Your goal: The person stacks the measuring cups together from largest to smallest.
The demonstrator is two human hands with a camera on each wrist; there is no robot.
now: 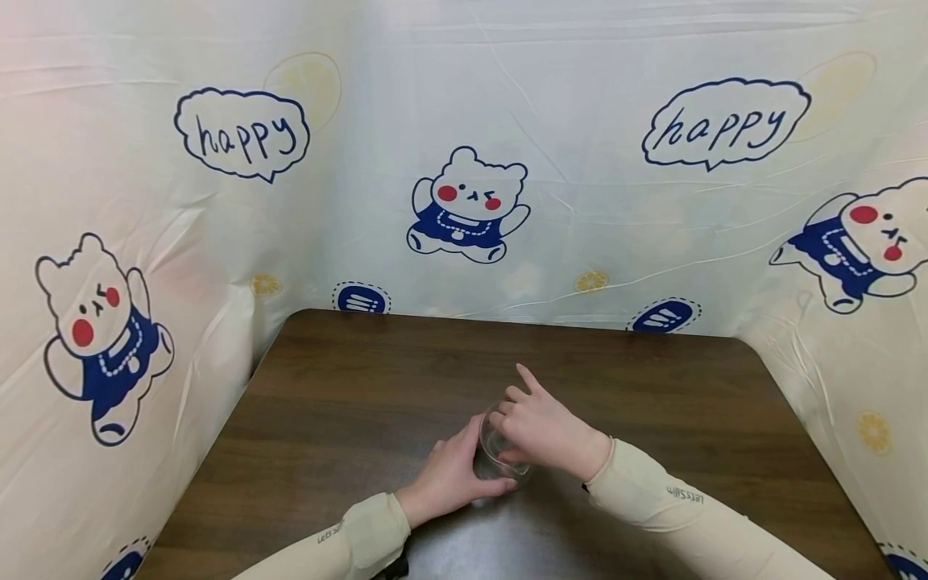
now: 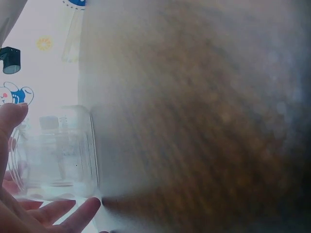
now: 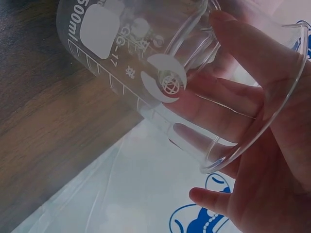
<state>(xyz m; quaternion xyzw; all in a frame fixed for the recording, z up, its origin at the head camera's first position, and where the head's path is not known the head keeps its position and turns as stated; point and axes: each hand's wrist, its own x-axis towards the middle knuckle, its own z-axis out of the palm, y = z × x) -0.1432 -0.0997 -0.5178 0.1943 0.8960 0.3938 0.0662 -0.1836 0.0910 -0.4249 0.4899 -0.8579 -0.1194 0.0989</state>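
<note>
A clear glass beaker [image 1: 487,466] with white 500ml markings stands on the brown table, its opening upward. My left hand [image 1: 451,474] grips its outside, the thumb on the near side and the fingers round the far side. The beaker's wall [image 2: 53,145] shows between thumb and fingers in the left wrist view. My right hand [image 1: 545,427] reaches down through the rim [image 3: 284,109], its little finger sticking out beyond it. Inside, the right thumb and fingers pinch a smaller glass beaker [image 3: 192,46], whose clear edges are hard to separate from the outer glass.
The dark wooden table [image 1: 377,362] has rounded far corners. A pale cloth [image 1: 573,97] printed with bears and the word happy hangs along its back and both sides.
</note>
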